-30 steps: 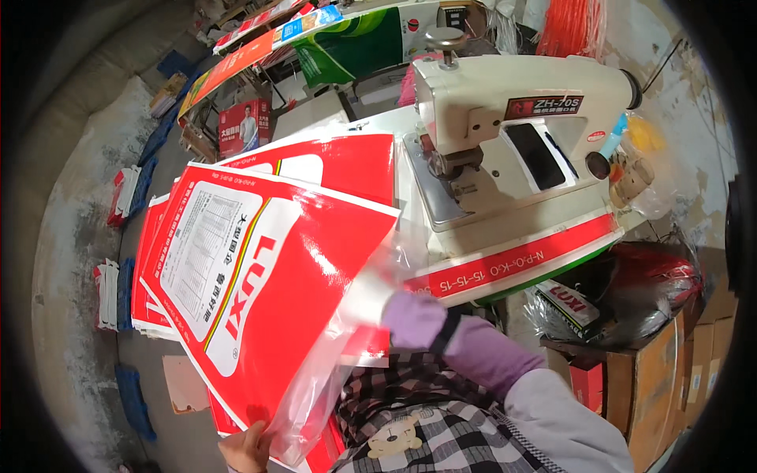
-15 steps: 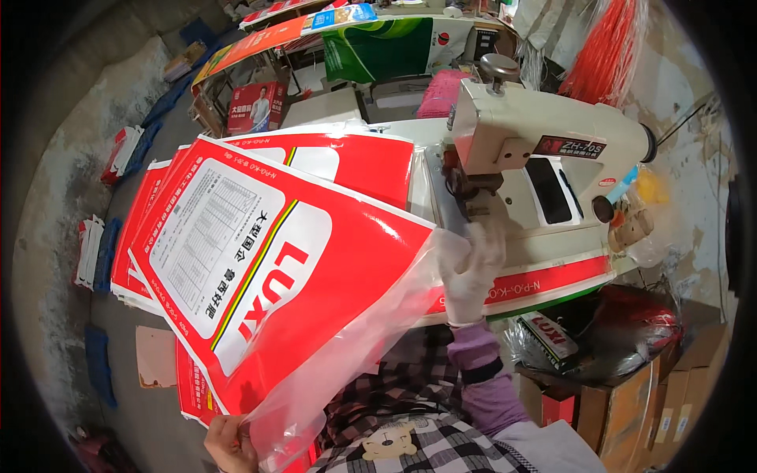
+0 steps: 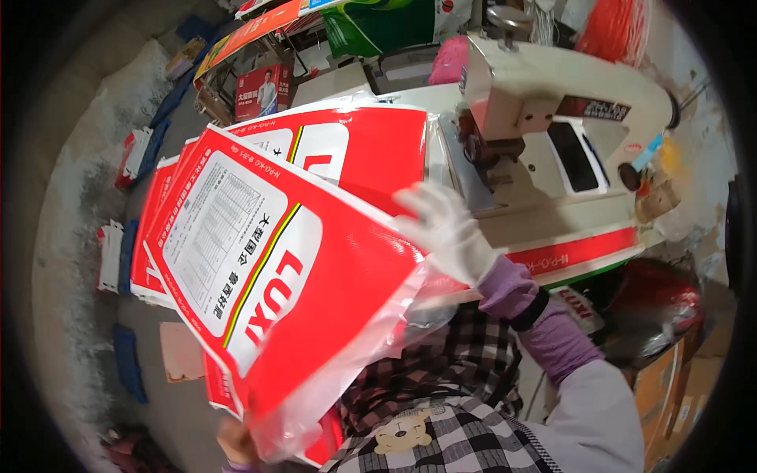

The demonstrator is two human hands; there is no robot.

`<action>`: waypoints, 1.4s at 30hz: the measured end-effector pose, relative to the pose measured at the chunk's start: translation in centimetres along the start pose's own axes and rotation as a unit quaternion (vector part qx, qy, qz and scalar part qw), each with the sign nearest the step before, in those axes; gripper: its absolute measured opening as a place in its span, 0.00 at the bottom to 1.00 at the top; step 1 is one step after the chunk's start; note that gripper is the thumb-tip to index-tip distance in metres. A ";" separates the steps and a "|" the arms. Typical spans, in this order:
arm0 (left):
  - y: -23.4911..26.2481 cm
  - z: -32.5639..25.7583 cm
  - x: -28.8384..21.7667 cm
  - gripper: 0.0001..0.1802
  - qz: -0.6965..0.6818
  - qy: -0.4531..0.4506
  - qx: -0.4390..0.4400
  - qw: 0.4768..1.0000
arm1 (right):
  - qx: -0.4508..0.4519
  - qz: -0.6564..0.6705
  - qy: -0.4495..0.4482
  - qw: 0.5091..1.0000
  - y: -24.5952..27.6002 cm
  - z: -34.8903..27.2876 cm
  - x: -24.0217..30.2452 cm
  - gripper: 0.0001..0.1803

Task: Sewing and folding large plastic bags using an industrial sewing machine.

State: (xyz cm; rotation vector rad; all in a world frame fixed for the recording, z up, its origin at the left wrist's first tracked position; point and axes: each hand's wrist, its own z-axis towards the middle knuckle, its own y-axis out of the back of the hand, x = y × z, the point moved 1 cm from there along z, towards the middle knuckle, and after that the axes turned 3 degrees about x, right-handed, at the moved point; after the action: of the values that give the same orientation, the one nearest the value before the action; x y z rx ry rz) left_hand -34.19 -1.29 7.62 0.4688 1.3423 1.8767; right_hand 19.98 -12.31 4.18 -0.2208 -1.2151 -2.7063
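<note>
A red and white printed woven sack [image 3: 347,260] lies slanted in front of me, its clear plastic liner [image 3: 378,335] showing along the edge nearest me. My left hand [image 3: 236,441], bare and slightly blurred, is closed on the sack's lower left corner. At the sack's right end, my right hand [image 3: 445,232] in a white glove rests over the edge with its fingers stretched and apart. Beneath and behind lies a stack of matching sacks [image 3: 386,146]. A cream sewing machine [image 3: 512,94] stands just beyond my right hand.
On the machine bed lies a dark-screened phone [image 3: 574,158]. Red thread [image 3: 611,31] hangs at the back right, and a pink bundle [image 3: 449,61] sits behind the machine. Cardboard boxes [image 3: 662,394] stand low on the right. A red box [image 3: 262,91] is beyond the stack.
My right hand has moved left, from beside the liner's edge onto the sack's right end. My left hand keeps its hold on the lower corner. The view has shifted slightly.
</note>
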 end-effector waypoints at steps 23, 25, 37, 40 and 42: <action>-35.0 47.0 -31.9 0.13 -0.232 -0.452 0.193 0.839 | 0.149 0.011 -0.445 0.883 7.4 -28.1 9.8 0.25; -34.4 46.0 -33.3 0.15 -0.178 -0.507 0.108 0.836 | 0.243 0.002 -0.473 0.847 6.0 -29.1 8.2 0.26; -29.5 41.1 -38.5 0.13 0.131 -0.331 0.272 0.894 | -0.001 0.160 -0.518 0.840 4.3 -21.3 8.2 0.28; -27.3 36.1 -33.6 0.14 0.054 -0.428 0.274 0.859 | -0.041 0.131 -0.503 0.853 2.4 -16.3 4.2 0.25; -28.1 36.6 -27.4 0.14 -0.027 -0.421 0.309 0.853 | -0.022 0.093 -0.484 0.870 0.3 -13.3 1.1 0.23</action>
State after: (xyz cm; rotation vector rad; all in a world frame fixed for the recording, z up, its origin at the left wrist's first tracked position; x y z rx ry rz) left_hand 18.47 5.39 -0.66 1.3729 1.2502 0.9077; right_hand 18.12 -22.56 -4.11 -1.7521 -1.1856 -2.4349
